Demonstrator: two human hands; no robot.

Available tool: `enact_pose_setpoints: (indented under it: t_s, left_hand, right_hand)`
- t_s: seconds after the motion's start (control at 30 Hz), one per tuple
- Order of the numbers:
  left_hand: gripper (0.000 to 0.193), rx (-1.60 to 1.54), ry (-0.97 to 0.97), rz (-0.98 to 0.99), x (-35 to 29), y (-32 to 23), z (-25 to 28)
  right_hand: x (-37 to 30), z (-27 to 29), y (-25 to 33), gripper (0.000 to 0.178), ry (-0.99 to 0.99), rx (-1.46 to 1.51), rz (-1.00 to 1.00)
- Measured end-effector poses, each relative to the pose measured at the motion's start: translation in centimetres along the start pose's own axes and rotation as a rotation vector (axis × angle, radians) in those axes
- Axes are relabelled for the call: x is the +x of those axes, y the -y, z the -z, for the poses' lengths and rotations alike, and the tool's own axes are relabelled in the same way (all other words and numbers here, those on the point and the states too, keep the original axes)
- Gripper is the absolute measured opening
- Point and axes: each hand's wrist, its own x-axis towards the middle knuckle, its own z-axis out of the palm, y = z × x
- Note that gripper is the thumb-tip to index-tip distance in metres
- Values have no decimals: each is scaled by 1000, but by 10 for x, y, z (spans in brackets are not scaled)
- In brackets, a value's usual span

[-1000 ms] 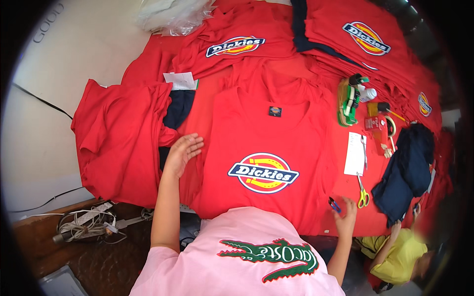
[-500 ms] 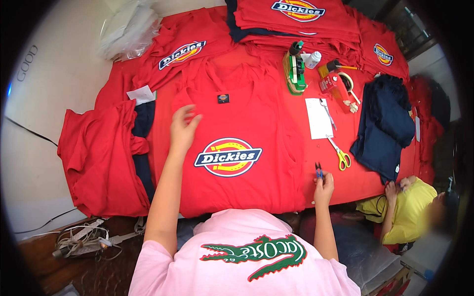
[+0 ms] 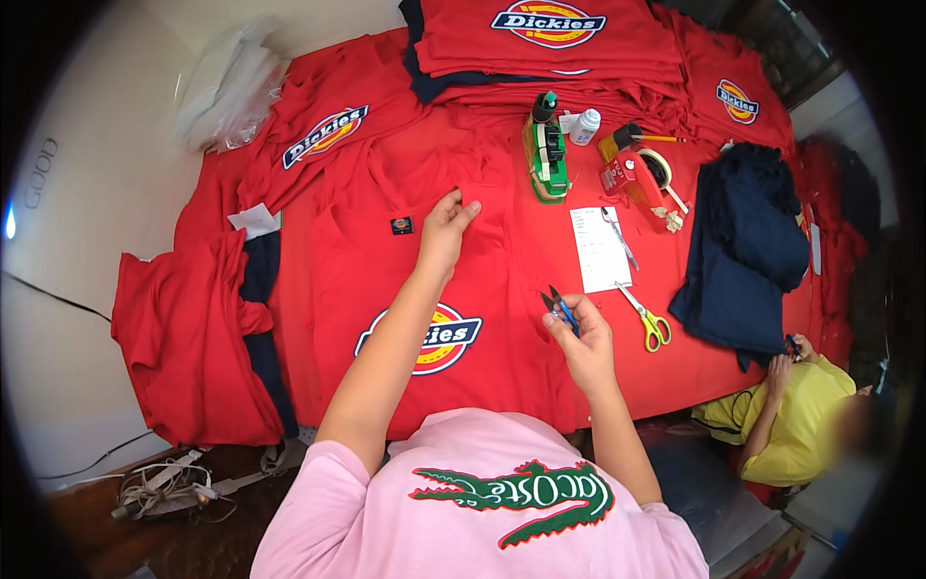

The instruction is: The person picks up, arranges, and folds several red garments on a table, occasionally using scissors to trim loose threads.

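A red tank top (image 3: 386,275) with a round printed emblem on its chest and a small dark neck label lies spread in front of me. My left hand (image 3: 446,236) reaches across it, thumb and fingers closed at the right shoulder strap, with a fold of the cloth seemingly pinched there. To its right, my right hand (image 3: 588,347) grips thread snips (image 3: 563,311) with blue handles. Their dark blades point up and away, slightly parted, close to the shirt's right side edge.
Yellow-handled scissors (image 3: 656,331), a paper sheet (image 3: 596,251) with a pen, a green tape dispenser (image 3: 550,169) and a red one (image 3: 637,179) lie to the right. Navy garments (image 3: 743,251) and stacked red shirts (image 3: 569,53) surround these. A person in yellow (image 3: 796,420) works at far right.
My left hand moved right, from the left side of the neckline to the right strap, and its fingers closed. My right hand brought the snips leftward and up to the shirt's edge.
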Motion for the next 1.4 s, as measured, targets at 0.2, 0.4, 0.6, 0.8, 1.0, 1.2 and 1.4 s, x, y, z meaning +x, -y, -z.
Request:
enact_pose_setpoints:
  t_s: [0.2, 0.4, 0.6, 0.8, 1.0, 1.2, 1.4]
  left_hand:
    - [30, -44, 99, -102, -72, -22, 2]
    - [34, 205, 65, -214, -97, -27, 25]
    - [34, 359, 62, -263, -96, -26, 34]
    - [31, 429, 49, -326, -95, -37, 23]
    - [30, 469, 42, -338, -94, -43, 21]
    - [22, 422, 4, -341, -94, -46, 12]
    - [27, 453, 53, -329, -88, -47, 12]
  right_hand:
    - [42, -47, 28, 20, 81, -273, 137]
    - [64, -83, 33, 25, 155, -378, 278]
    - [69, -86, 30, 22, 142, -413, 378]
    - [70, -79, 35, 21, 146, -443, 361]
    - [66, -78, 33, 21, 115, -436, 271]
    - [69, -81, 25, 20, 57, -431, 341]
    - [75, -78, 24, 18, 23, -374, 297]
